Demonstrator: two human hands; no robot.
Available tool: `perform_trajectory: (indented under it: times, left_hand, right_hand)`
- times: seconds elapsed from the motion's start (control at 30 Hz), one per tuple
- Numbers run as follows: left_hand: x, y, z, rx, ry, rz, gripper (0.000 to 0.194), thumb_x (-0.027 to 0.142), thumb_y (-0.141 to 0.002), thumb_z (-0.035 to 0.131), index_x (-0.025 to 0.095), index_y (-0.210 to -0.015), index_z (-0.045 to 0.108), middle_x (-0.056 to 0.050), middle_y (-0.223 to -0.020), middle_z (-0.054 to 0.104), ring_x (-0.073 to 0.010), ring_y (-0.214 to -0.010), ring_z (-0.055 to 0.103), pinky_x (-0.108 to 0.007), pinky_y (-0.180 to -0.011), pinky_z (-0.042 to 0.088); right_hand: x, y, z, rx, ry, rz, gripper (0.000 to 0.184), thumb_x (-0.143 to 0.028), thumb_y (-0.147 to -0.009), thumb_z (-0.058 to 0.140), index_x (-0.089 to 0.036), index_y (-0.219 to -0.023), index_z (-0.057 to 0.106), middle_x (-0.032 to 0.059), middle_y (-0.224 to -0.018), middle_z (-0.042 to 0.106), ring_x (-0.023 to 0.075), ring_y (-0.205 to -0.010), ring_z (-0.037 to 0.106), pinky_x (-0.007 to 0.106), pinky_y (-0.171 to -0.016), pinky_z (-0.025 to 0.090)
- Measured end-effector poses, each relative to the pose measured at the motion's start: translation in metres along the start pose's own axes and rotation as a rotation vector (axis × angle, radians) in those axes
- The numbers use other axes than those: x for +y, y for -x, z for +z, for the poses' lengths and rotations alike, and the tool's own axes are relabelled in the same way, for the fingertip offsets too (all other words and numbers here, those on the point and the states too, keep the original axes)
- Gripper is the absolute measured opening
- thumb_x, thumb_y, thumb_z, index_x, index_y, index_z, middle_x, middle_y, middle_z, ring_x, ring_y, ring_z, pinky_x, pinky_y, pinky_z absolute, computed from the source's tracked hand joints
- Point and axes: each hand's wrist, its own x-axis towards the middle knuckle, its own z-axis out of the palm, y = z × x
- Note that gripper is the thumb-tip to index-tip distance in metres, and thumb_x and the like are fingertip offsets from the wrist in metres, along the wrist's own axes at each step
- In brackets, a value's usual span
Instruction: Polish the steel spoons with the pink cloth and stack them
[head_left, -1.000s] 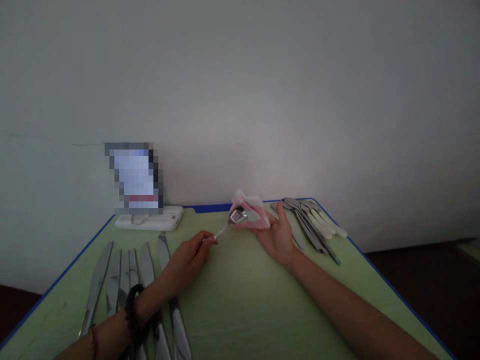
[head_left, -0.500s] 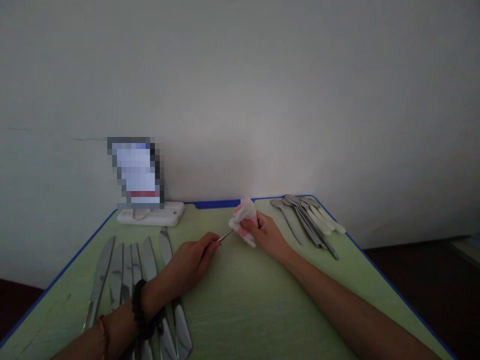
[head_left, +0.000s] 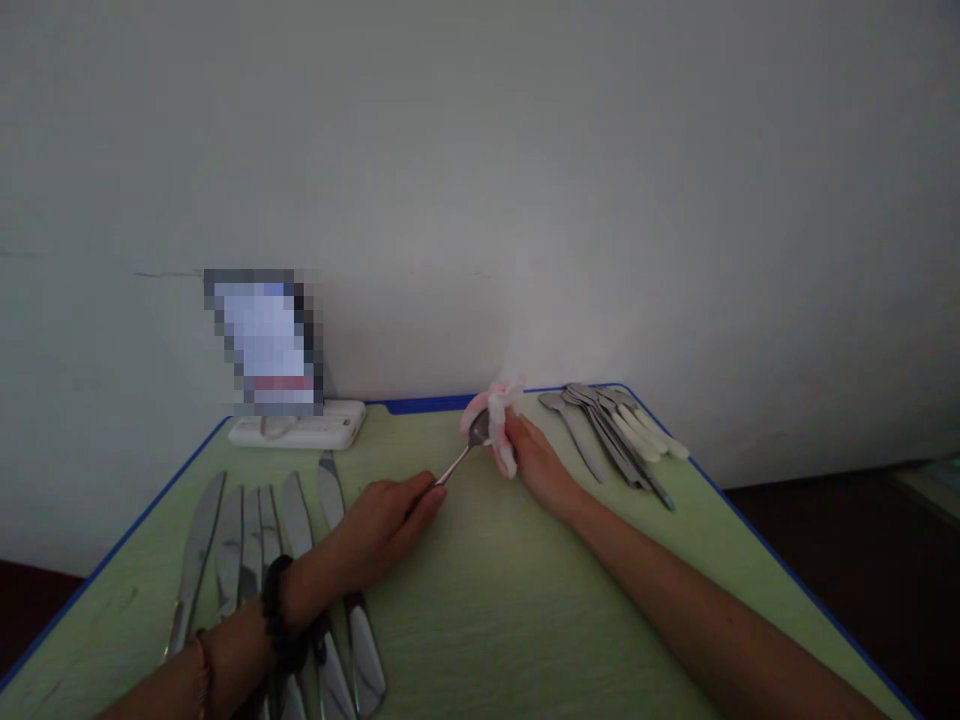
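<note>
My left hand (head_left: 396, 515) is closed round the handle of a metal spoon (head_left: 454, 467), pinched between thumb and fingers. The spoon points up and to the right, above the table. Its bowl rests against a pink and white cloth (head_left: 502, 440), which covers part of the bowl's far side. My right hand (head_left: 534, 458) grips that cloth, its fingertips partly hidden behind the folds. Below my left forearm lie several table knives (head_left: 297, 515), side by side, some partly covered by the arm.
A pile of spoons (head_left: 611, 440), some with white handles, lies at the table's back right. At the back left, a phone with a blurred screen (head_left: 266, 345) leans above a white power bank (head_left: 300, 428). The green table (head_left: 480, 620) has a blue edge and stands against a grey wall.
The cloth has shifted off the front of the spoon's bowl, which now shows. My right hand has turned and moved slightly up. My left hand keeps its hold on the handle.
</note>
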Motion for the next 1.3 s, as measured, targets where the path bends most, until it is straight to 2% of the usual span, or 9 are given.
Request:
perform_trajectory:
  times: [0.1,0.17,0.37,0.5,0.63,0.8,0.97,1.17,1.3]
  left_hand:
    - [-0.002,-0.001,0.0,0.018,0.043,-0.029,0.035,0.044,-0.092,0.025,0.022,-0.07,0.04,0.004,-0.057,0.041,-0.0138,-0.052,0.043,-0.025,-0.054,0.029]
    - [-0.002,-0.001,0.0,0.035,0.071,-0.04,0.035,0.044,-0.092,0.025,0.022,-0.07,0.04,0.004,-0.057,0.041,-0.0137,-0.052,0.043,-0.025,-0.054,0.029]
    - [-0.002,-0.002,0.001,0.072,0.078,-0.06,0.034,0.044,-0.092,0.025,0.022,-0.069,0.038,0.005,-0.056,0.042,-0.0138,-0.051,0.043,-0.026,-0.053,0.029]
    - [-0.001,-0.002,0.0,0.054,0.014,-0.031,0.035,0.042,-0.093,0.022,0.022,-0.071,0.04,0.004,-0.057,0.044,-0.0151,-0.053,0.049,-0.026,-0.054,0.031]
    - [-0.001,-0.001,0.003,0.018,-0.147,0.0,0.033,0.038,-0.094,0.022,0.021,-0.076,0.043,0.003,-0.056,0.048,-0.0165,-0.052,0.054,-0.026,-0.054,0.031]
    - [-0.002,0.001,0.008,0.016,-0.357,0.044,0.035,0.035,-0.096,0.019,0.02,-0.085,0.048,-0.003,-0.064,0.061,-0.0203,-0.059,0.062,-0.028,-0.056,0.034]
    - [-0.001,0.0,0.006,0.011,-0.373,0.031,0.036,0.035,-0.097,0.019,0.02,-0.083,0.049,-0.003,-0.064,0.062,-0.0192,-0.058,0.062,-0.027,-0.056,0.034]
    - [0.0,0.0,0.003,0.017,-0.265,0.056,0.034,0.036,-0.096,0.023,0.021,-0.079,0.049,0.0,-0.06,0.056,-0.0167,-0.055,0.057,-0.026,-0.055,0.031]
    - [0.0,0.0,0.002,0.021,-0.132,0.044,0.038,0.04,-0.095,0.024,0.021,-0.071,0.046,0.001,-0.057,0.05,-0.0149,-0.052,0.05,-0.026,-0.055,0.031]
  right_hand:
    - [0.004,-0.002,0.0,0.045,-0.059,0.014,0.032,-0.05,-0.082,0.054,-0.022,-0.098,0.059,-0.0006,-0.075,0.059,0.0149,-0.066,0.051,0.027,-0.064,0.042]
    - [0.009,-0.004,-0.001,0.036,-0.103,0.02,0.032,-0.044,-0.08,0.056,-0.021,-0.101,0.059,0.0003,-0.082,0.062,0.0154,-0.073,0.054,0.028,-0.07,0.043]
    - [0.024,-0.005,-0.009,-0.068,-0.154,0.048,0.031,-0.046,-0.081,0.049,-0.02,-0.086,0.065,0.0026,-0.078,0.063,0.0185,-0.077,0.054,0.031,-0.071,0.043]
    - [0.017,-0.001,-0.01,-0.145,-0.108,0.044,0.033,-0.051,-0.079,0.053,-0.019,-0.075,0.061,0.0012,-0.071,0.058,0.0156,-0.07,0.05,0.027,-0.065,0.04]
    - [0.004,0.001,-0.007,-0.19,0.053,-0.008,0.042,-0.059,-0.074,0.056,-0.017,-0.067,0.055,-0.001,-0.064,0.051,0.0114,-0.061,0.043,0.024,-0.058,0.035]
    - [-0.002,0.003,-0.002,-0.14,0.194,0.034,0.04,-0.055,-0.072,0.06,-0.017,-0.065,0.053,-0.0022,-0.062,0.048,0.0101,-0.057,0.04,0.024,-0.054,0.031]
    - [0.002,0.001,0.0,-0.09,0.202,0.016,0.036,-0.05,-0.075,0.057,-0.017,-0.063,0.052,-0.003,-0.059,0.046,0.0102,-0.056,0.038,0.025,-0.054,0.029]
    - [0.004,0.0,0.004,0.008,-0.014,0.004,0.029,-0.047,-0.074,0.061,-0.018,-0.076,0.056,-0.0007,-0.07,0.055,0.0127,-0.065,0.046,0.026,-0.064,0.038]
    - [0.006,0.0,0.006,0.082,-0.179,0.069,0.033,-0.049,-0.072,0.065,-0.02,-0.086,0.057,-0.0013,-0.076,0.058,0.0129,-0.067,0.05,0.026,-0.065,0.041]
